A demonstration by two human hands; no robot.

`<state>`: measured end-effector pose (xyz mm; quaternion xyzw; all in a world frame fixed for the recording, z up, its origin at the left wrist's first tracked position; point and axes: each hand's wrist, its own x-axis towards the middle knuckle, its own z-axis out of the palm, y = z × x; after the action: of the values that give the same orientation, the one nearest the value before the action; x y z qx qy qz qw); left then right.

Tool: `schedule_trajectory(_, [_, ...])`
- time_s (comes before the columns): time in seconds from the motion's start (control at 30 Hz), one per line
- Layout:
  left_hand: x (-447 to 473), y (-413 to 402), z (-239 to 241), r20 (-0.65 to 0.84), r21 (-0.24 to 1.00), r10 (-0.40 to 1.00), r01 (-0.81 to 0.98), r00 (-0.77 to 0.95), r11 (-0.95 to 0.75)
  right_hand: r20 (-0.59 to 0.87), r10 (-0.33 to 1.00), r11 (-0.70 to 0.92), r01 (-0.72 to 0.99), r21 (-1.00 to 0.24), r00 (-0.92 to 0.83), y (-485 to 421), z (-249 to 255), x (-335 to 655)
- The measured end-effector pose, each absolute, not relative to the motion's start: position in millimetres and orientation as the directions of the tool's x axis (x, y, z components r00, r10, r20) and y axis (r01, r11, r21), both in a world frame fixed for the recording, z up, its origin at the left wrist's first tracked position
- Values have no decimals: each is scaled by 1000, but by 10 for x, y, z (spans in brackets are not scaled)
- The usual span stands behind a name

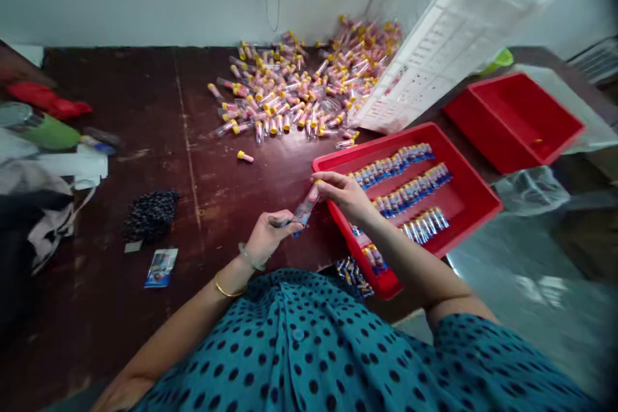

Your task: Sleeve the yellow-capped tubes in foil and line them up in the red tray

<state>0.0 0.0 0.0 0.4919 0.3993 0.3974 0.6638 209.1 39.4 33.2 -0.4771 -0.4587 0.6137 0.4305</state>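
Both my hands hold one clear tube [306, 207] with a yellow cap and a printed label round it, above the dark wooden table [145, 109]. My left hand [267, 235] is closed on its lower end. My right hand [342, 193] pinches the capped upper end. Just right of my hands lies a red tray [476, 190] with rows of blue-labelled tubes [400, 164] in it. A large heap of unlabelled yellow-capped tubes [299, 87] covers the far middle of the table. One loose tube [244, 156] lies apart from the heap.
A second red tray [514, 119] stands at the far right beside a white plastic bag [449, 38]. A dark pile of small items [150, 214] and a label packet [161, 267] lie left of my hands. Cloths and bags [43, 141] crowd the table's left edge.
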Motion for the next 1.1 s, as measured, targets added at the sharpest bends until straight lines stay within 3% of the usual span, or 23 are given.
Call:
schedule_trajectory(0.23, [137,-75,41,-337,875,858,-208,388,438,48,995,49,6,-999,-82,202,341,2037])
schedule_trajectory(0.47, [221,-136,143,-516,615,707,-366,483,698,-13,997,-14,-5,-1000,-83,-162,156,1978])
schedule_trajectory(0.7, [273,-138,221,-399,769,827,-347,396,537,57,991,54,-30,-998,-120,-385,183,1959])
schedule_trajectory(0.97, [318,-154,184,-373,812,834,-291,406,505,83,988,86,19,-996,-132,-348,208,2061])
schedule_trajectory(1.1, [370,-150,218,-394,802,833,-297,389,518,48,990,43,-45,-998,-131,-370,197,2002])
